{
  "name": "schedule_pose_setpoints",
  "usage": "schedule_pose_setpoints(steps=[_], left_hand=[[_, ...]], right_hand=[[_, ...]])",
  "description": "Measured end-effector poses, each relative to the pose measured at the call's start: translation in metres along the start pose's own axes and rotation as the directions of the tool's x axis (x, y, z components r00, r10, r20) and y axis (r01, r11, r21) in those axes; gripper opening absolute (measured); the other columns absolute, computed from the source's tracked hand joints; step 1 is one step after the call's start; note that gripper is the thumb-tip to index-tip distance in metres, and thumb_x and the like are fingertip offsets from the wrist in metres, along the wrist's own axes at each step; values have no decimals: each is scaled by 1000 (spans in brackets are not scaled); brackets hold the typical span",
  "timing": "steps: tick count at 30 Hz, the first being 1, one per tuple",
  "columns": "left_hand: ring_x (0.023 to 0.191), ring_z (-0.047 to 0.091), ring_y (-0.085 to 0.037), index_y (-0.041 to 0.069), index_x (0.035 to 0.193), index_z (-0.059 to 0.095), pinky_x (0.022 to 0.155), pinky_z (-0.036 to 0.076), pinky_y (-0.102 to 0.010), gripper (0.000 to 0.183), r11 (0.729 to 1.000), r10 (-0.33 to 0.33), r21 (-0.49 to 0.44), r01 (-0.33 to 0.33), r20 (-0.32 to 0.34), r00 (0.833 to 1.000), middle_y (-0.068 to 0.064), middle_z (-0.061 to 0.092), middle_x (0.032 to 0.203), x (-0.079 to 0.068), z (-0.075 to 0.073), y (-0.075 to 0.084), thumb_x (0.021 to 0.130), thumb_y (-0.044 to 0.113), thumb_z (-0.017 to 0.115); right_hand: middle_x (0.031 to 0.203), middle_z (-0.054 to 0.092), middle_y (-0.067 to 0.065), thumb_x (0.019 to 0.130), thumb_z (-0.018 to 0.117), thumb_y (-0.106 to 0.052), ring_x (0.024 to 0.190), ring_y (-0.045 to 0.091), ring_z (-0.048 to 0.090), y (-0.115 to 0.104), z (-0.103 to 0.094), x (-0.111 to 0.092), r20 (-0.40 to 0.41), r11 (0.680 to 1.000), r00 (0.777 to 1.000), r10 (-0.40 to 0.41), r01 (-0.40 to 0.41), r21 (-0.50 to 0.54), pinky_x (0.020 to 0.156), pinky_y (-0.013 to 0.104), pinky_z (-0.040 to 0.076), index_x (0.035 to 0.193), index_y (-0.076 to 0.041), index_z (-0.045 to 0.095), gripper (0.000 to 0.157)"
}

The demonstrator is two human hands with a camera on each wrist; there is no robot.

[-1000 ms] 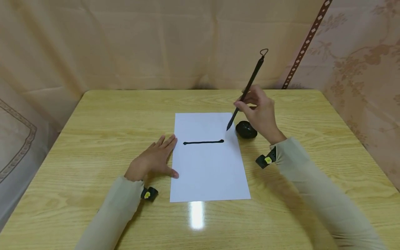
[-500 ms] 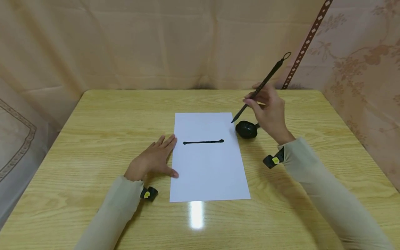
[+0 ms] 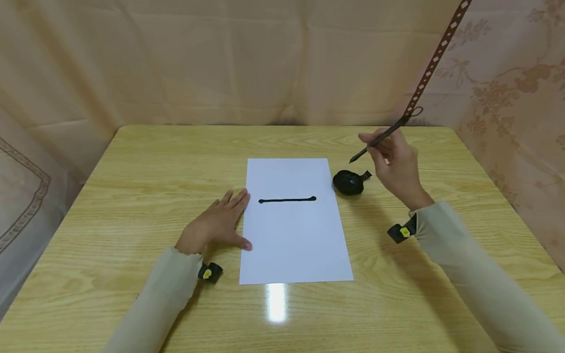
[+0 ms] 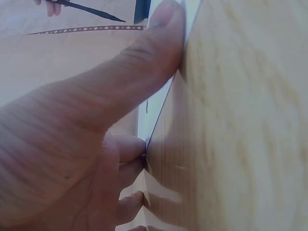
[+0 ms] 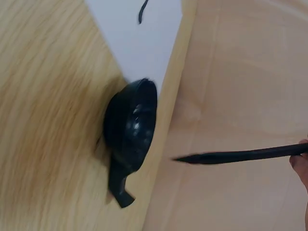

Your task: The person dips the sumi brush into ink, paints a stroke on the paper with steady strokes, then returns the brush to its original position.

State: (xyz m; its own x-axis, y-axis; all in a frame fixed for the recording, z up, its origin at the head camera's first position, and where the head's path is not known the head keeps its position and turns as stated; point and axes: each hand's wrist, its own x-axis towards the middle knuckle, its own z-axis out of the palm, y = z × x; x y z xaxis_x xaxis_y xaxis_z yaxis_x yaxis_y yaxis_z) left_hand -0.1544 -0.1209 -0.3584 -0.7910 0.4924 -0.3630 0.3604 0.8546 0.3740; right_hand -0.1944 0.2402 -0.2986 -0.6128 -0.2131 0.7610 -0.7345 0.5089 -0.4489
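My right hand [image 3: 395,162] pinches a black ink brush [image 3: 384,136] by its handle. The brush slants, its dark pointed tip up behind a small black ink dish [image 3: 348,182] and apart from it. In the right wrist view the dish [image 5: 131,122] shows a glossy hollow and a short handle. A white sheet of paper [image 3: 293,240] lies in the middle of the table, with one horizontal black stroke [image 3: 287,200] on it. My left hand [image 3: 216,225] rests with spread fingers at the sheet's left edge, the thumb on the paper.
The wooden table [image 3: 154,166] carries the sheet and the dish, which stands close by the paper's right edge. A beige curtain [image 3: 212,63] hangs behind the table's far edge. Patterned cloth [image 3: 521,108] hangs on the right.
My right hand has moved right with the ink brush, away from over the paper, and the brush has tilted lower. The dish's handle has come into sight. My left hand has stayed put.
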Motion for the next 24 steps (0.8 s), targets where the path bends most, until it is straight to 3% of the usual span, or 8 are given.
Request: schedule_pose_setpoints(steps=[8, 13, 15, 17, 20, 22, 24], left_hand=[[146, -5, -39, 4, 153, 4, 116, 8, -58, 119, 1000, -8, -4, 9, 10, 1000, -10, -1, 161, -1, -1, 0, 72, 50, 78], [147, -6, -38, 5, 153, 3, 116, 8, -58, 119, 1000, -6, -3, 6, 13, 1000, -9, -2, 162, -2, -2, 1, 72, 49, 79], [147, -6, -39, 5, 153, 4, 116, 8, -59, 119, 1000, -3, -6, 4, 11, 1000, -9, -2, 162, -2, -3, 1, 72, 49, 79], [147, -6, -39, 5, 153, 4, 116, 8, -59, 119, 1000, -4, -9, 4, 11, 1000, -9, -2, 162, -2, -3, 1, 72, 49, 79], [147, -6, -38, 6, 153, 4, 116, 8, -58, 119, 1000, -6, -4, 6, 12, 1000, -8, -2, 162, -1, -2, 1, 72, 49, 79], [147, -6, -38, 5, 153, 4, 116, 8, -58, 119, 1000, -6, 2, 6, 11, 1000, -9, -2, 162, -1, -2, 1, 72, 50, 78], [147, -5, -39, 5, 153, 4, 116, 8, -59, 119, 1000, -4, 5, 4, 9, 1000, -9, -1, 162, -1, -1, 0, 72, 50, 78]], right_hand=[[106, 68, 25, 84, 53, 21, 104, -10, 60, 8, -7, -14, 129, 999, 990, -55, 54, 10, 74, 3, 46, 91, 11, 58, 13], [108, 69, 20, 76, 55, 27, 116, -7, 54, 15, -14, -25, 208, 980, 967, -148, 171, -98, 59, 3, 37, 86, 2, 59, 28], [110, 69, 17, 74, 56, 31, 121, -9, 49, 17, -17, -30, 248, 973, 957, -152, 189, -132, 62, 2, 36, 86, 0, 59, 33], [111, 69, 16, 71, 57, 33, 122, -8, 47, 20, -20, -35, 280, 967, 947, -154, 203, -154, 75, -2, 38, 87, 0, 60, 37], [108, 71, 14, 69, 61, 32, 119, 3, 55, 23, -23, -41, 318, 948, 933, -170, 244, -207, 96, 3, 34, 85, 0, 61, 35], [106, 71, 13, 68, 63, 31, 114, 17, 62, 26, -25, -46, 349, 941, 922, -165, 254, -226, 97, 4, 35, 83, 0, 62, 35], [104, 72, 13, 66, 65, 31, 105, 30, 66, 28, -27, -52, 385, 937, 912, -145, 252, -243, 91, 9, 44, 82, -1, 63, 36]])
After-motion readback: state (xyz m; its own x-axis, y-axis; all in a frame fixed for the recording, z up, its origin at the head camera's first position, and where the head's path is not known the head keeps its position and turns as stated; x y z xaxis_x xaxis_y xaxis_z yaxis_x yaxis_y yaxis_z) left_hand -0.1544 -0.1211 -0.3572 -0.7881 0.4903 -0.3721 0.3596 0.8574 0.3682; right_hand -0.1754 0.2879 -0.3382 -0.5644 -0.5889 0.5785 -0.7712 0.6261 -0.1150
